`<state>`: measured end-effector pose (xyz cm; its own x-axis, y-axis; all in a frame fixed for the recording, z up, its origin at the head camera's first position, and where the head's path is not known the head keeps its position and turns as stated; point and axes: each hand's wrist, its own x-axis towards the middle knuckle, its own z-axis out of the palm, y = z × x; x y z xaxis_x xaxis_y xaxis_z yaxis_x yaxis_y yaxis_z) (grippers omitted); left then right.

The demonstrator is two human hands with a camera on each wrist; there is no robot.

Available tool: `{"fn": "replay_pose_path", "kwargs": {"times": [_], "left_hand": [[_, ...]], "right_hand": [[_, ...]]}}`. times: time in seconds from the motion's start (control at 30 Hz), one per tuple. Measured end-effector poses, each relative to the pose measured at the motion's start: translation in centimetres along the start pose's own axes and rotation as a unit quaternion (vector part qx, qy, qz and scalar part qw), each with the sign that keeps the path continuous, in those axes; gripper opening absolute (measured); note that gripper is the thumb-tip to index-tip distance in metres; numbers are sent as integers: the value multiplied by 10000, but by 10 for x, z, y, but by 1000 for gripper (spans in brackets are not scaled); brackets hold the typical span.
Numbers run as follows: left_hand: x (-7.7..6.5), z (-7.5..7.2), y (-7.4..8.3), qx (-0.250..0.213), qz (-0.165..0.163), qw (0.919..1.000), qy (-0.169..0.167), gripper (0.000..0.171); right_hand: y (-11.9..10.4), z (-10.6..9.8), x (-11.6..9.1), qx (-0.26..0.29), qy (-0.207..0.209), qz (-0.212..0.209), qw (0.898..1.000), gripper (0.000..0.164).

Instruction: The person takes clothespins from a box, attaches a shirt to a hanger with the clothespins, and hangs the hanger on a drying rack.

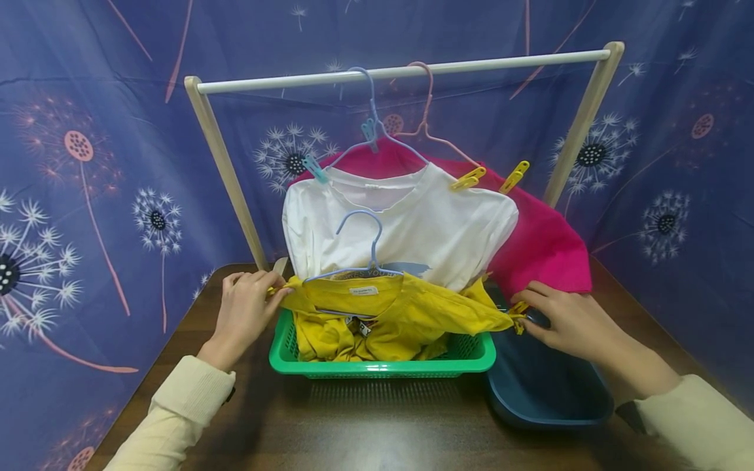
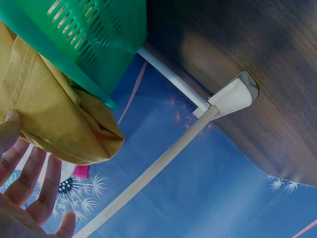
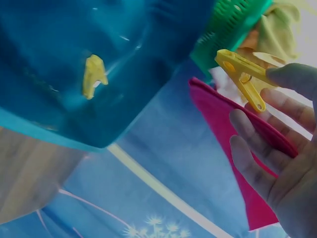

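A yellow T-shirt [image 1: 406, 304] on a blue hanger [image 1: 375, 252] lies over the green basket [image 1: 383, 367], its neckline facing me. My left hand [image 1: 247, 307] pinches the shirt at its left shoulder; in the left wrist view the thumb [image 2: 10, 130] presses on the cloth while the other fingers are spread. On the other side my right hand [image 1: 568, 320] holds a yellow clothespin [image 3: 242, 77] between thumb and fingertips, right by the end of the shirt's sleeve. A second yellow clothespin [image 3: 94, 77] lies in the dark blue basin [image 1: 548, 392] below that hand.
Behind the basket stands a rack with a white rail [image 1: 283, 82]. From it hang a white T-shirt [image 1: 406, 216] with teal clothespins [image 1: 315, 169] and a magenta garment [image 1: 542, 235] with yellow clothespins [image 1: 515, 176]. A patterned blue cloth [image 1: 106, 196] encloses the wooden table [image 1: 365, 432].
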<state>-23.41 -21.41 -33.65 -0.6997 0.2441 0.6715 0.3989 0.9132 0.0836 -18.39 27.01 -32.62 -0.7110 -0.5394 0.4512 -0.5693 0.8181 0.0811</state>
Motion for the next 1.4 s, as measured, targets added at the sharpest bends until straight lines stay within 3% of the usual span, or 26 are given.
{"fn": "replay_pose_path", "kwargs": {"times": [0.27, 0.37, 0.43, 0.57, 0.73, 0.87, 1.17, 1.3, 1.4], "left_hand": [[0, 0, 0, -8, -10, 10000, 1, 15], [0, 1, 0, -11, -22, 10000, -9, 15], [0, 1, 0, -10, -30, 10000, -19, 15], [0, 1, 0, 11, -28, 10000, -48, 14], [0, 1, 0, 43, -20, 10000, -37, 14], [0, 2, 0, 43, -21, 10000, -23, 15], [0, 3, 0, 27, -2, 10000, -5, 14], [1, 3, 0, 19, -25, 10000, -12, 14], [0, 3, 0, -10, -55, 10000, -37, 14]], "right_hand": [[-5, -16, 11, -313, 472, -43, 9984, 46], [-5, -21, 16, -350, 656, -116, 9972, 42], [-6, -23, 19, -305, 820, -216, 9959, 37], [-9, -29, 28, -194, 1165, -439, 9920, 56], [-16, -36, 38, 11, 1451, -537, 9880, 54], [-21, -39, 46, 273, 1534, -642, 9857, 45], [-31, -35, 59, 591, 1786, -939, 9777, 51], [-34, -32, 62, 674, 1644, -949, 9795, 29], [-36, -30, 64, 645, 1546, -920, 9816, 41]]}}
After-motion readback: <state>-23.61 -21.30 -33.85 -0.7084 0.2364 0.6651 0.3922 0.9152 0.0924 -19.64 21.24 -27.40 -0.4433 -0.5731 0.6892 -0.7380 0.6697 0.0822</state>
